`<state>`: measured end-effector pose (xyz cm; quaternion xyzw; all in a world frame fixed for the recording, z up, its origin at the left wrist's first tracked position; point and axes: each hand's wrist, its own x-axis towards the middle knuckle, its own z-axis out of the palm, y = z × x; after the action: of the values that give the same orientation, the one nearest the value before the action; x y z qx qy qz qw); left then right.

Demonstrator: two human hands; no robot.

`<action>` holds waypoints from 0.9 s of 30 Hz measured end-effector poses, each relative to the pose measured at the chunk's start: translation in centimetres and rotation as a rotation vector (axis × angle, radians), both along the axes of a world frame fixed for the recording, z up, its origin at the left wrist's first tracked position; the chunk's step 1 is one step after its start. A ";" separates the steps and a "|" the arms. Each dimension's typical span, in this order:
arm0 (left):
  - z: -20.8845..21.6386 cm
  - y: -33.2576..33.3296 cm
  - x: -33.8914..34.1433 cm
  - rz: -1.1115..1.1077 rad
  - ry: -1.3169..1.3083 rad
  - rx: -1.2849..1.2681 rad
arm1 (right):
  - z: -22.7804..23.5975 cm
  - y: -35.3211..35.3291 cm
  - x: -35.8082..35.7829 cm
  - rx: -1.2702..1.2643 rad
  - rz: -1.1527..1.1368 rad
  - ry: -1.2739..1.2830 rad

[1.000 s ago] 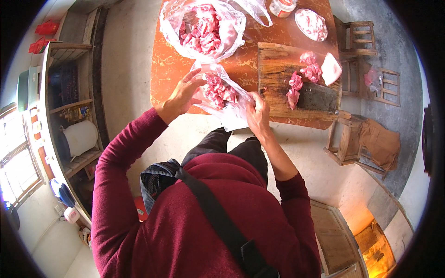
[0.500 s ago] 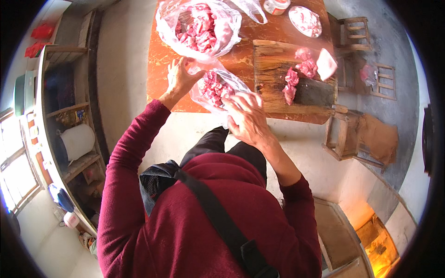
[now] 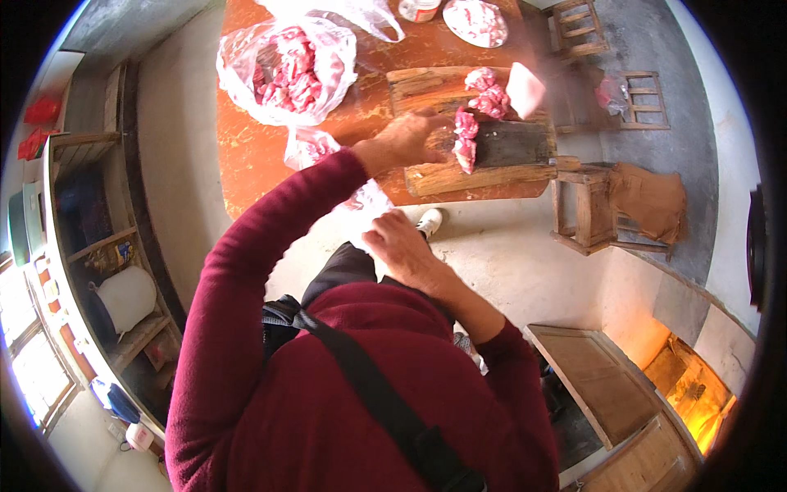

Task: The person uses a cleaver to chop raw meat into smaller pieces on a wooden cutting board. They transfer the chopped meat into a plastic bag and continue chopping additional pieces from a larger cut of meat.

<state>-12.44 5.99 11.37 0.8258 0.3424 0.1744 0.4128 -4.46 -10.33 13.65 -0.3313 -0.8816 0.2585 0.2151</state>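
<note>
Across the table, my left hand (image 3: 407, 141) reaches over the wooden cutting board (image 3: 418, 82), fingers stretched toward a strip of raw meat (image 3: 465, 141) and apparently holding nothing. At the table's front edge my right hand (image 3: 400, 248) is closed on the edge of a small clear plastic bag (image 3: 370, 199). Pink meat pieces (image 3: 316, 148) show inside that bag, whose middle is hidden by my left forearm. On the board lie a dark cleaver-like blade (image 3: 510, 144), more meat chunks (image 3: 489, 97) and a pale slab of fat or skin (image 3: 525, 88).
A large plastic bag (image 3: 338, 51) full of meat sits on the red-brown table (image 3: 246, 172). Behind the board are a white plate (image 3: 448, 26) with pale meat and a small tub (image 3: 420, 10). Wooden chairs (image 3: 584, 209) stand at the right, shelves (image 3: 98, 246) at the left.
My left hand has let go of the small bag's far rim and swung right to the board. The right hand has drawn nearer to me with the bag's edge. The view has shifted right.
</note>
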 end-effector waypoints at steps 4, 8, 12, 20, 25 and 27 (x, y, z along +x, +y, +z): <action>-6.0 1.6 6.3 -0.069 0.197 0.091 | -0.4 -1.5 -0.2 0.088 -0.068 0.037; -6.9 0.7 9.1 0.065 0.273 0.155 | -1.8 -2.3 0.6 0.053 -0.116 -0.051; -7.8 -1.0 10.4 0.120 0.340 0.106 | -2.6 -2.4 1.4 0.019 -0.163 -0.034; -8.3 -0.3 9.1 0.110 -0.016 0.096 | -2.9 -1.7 1.6 0.003 -0.176 -0.002; -3.0 0.5 3.1 0.030 -0.409 -0.599 | -1.9 -0.9 2.3 -0.091 -0.150 0.019; 5.7 0.4 -0.4 0.067 -0.310 -0.715 | -1.4 -0.2 2.8 -0.080 -0.133 -0.044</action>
<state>-12.81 6.40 17.04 0.5821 0.3420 0.1803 0.7153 -1.63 -10.52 12.21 -0.4029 -0.8511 0.2714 0.1990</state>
